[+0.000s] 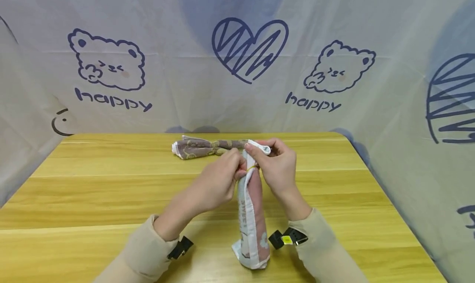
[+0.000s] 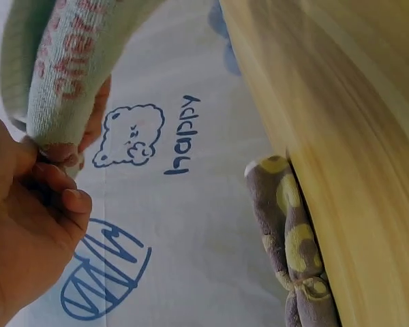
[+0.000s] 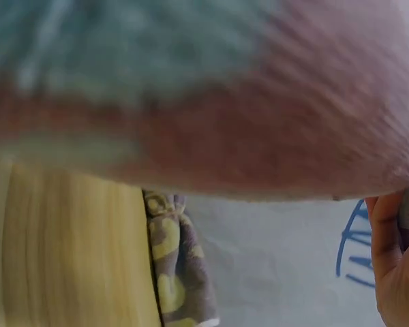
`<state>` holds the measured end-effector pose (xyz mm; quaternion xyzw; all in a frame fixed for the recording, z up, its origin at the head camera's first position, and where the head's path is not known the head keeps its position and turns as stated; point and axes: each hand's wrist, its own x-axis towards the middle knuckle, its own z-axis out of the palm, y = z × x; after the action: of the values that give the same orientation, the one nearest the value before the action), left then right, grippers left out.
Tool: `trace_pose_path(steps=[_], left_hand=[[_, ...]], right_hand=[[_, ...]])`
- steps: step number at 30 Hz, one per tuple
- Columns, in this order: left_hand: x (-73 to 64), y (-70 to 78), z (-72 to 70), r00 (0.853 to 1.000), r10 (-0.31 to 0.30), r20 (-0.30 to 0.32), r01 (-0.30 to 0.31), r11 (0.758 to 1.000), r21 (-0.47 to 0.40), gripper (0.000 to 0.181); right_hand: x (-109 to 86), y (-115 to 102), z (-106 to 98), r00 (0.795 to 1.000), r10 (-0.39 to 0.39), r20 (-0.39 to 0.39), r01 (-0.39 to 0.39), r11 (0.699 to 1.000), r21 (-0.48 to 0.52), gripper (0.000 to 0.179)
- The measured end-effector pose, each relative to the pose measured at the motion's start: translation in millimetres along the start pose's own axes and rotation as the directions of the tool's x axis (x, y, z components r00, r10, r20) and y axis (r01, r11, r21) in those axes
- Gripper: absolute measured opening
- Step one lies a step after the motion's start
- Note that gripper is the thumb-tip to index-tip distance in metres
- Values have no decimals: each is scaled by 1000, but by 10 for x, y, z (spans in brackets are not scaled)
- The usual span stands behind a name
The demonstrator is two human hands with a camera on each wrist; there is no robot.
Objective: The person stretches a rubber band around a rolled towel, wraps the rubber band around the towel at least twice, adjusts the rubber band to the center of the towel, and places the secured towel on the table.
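A rolled towel [image 1: 255, 204], pink on one side and pale blue-grey with lettering on the other, stands steeply over the table between both hands. A thin yellow rubber band [image 1: 252, 167] crosses it near its upper end and cinches it there. The left hand [image 1: 222, 176], fingers curled, pinches at the band's left side. Thumb and fingers of the right hand [image 1: 276, 164] grip the towel's white-edged top end. In the left wrist view the left hand [image 2: 37, 225] is at the towel's narrowed part [image 2: 61, 146]. Close up, pink towel cloth [image 3: 259, 129] fills the right wrist view's upper half.
Behind the hands, a brown towel with yellow patterns [image 1: 196, 147], tied in at its middle, lies along the back of the wooden table [image 1: 111, 192]. A pale curtain [image 1: 178, 89] printed with bears and hearts hangs behind the table.
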<state>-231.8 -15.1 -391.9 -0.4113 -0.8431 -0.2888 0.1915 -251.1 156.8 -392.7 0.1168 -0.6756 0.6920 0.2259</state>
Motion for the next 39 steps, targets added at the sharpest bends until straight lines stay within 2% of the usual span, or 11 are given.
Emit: trace_pose_path(steps=[7,10,13,15,18,20,21,25,29,34,39], left_hand=[[14,54,113,998,-5,59,5,1000,1,11],[3,-24,80,999,-31,18,32,999,-16,11],[-13,-119,-13,999,-33,-24,30,995,-99,11],[-21,-183,-73,999,-23,-46,14,981,-192,10],[-29,-247,-128,998,-28,-62,6,944,-329,6],[-29,-269,-144,998,-36,-52,13,918,-396,4],[-31,-274,-146,998,-45,-43,23,909,-417,5],[-34,-279,-156,998,-67,-19,52,899,-434,6],[-29,-296,-188,991,-46,-123,-2,931,-365,2],[-2,-280,-218,950,57,-306,-139,957,-256,4],[6,-228,-214,929,142,-341,-187,977,-103,13]], right_hand=[[77,85,-75,989,143,-43,-141,989,39,19],[94,75,-78,978,205,25,-206,977,50,21],[116,58,-97,960,228,165,-244,966,84,27],[128,48,-138,928,210,306,-255,960,116,50],[141,48,-212,854,158,496,-270,949,163,84],[146,52,-249,818,139,558,-279,944,173,105],[147,56,-260,812,135,568,-281,944,176,107],[149,89,-290,831,158,533,-275,950,146,99],[152,103,-276,861,207,464,-285,953,103,84],[141,94,-225,888,232,396,-299,947,115,65],[121,65,-170,903,252,349,-321,934,158,39]])
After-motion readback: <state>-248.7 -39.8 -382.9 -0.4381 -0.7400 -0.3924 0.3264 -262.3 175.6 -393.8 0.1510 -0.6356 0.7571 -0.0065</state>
